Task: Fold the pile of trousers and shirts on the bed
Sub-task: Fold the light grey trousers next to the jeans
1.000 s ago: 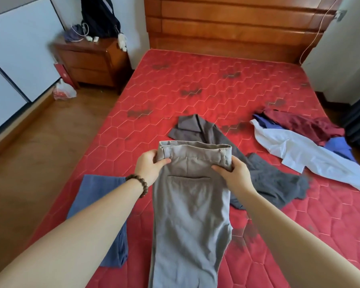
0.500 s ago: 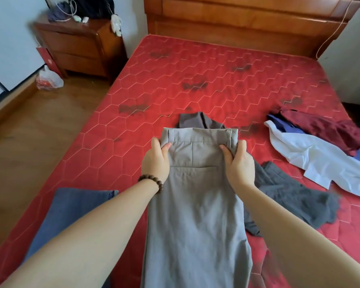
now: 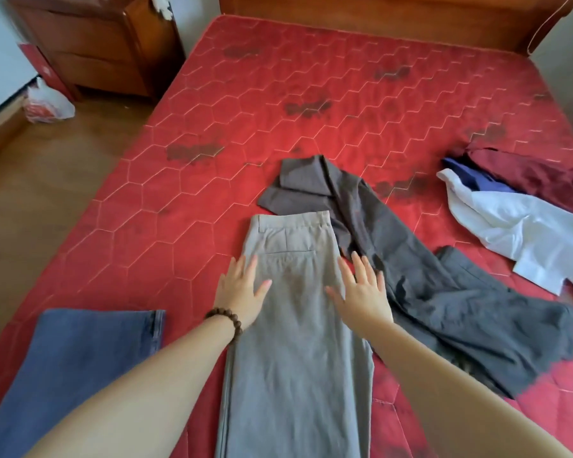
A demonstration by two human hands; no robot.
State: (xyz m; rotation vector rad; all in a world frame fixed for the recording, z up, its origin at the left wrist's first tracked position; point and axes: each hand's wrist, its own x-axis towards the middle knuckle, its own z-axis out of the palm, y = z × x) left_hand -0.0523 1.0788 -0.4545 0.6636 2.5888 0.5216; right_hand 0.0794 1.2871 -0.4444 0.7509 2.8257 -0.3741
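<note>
Light grey trousers (image 3: pixel 295 358) lie flat and lengthwise on the red mattress (image 3: pixel 212 110), waistband pointing away from me. My left hand (image 3: pixel 242 292), with a bead bracelet at the wrist, rests flat on their left edge with fingers straight. My right hand (image 3: pixel 361 289) lies flat on their right edge, fingers spread. Dark grey trousers (image 3: pixel 427 285) sprawl crumpled just to the right, partly under the light grey pair. A white shirt (image 3: pixel 516 239), a maroon garment (image 3: pixel 536 176) and a blue garment (image 3: pixel 470 176) are heaped at the right side of the bed.
Folded blue jeans (image 3: pixel 73 368) lie on the mattress corner at my near left. A wooden nightstand (image 3: pixel 93 47) and a plastic bag (image 3: pixel 48 105) stand on the wood floor to the left. The wooden headboard (image 3: pixel 394 18) closes the far end.
Both hands let go of the waistband they were gripping and now lie flat lower on the light grey trousers, which have been laid down on the mattress. My view tilted downward.
</note>
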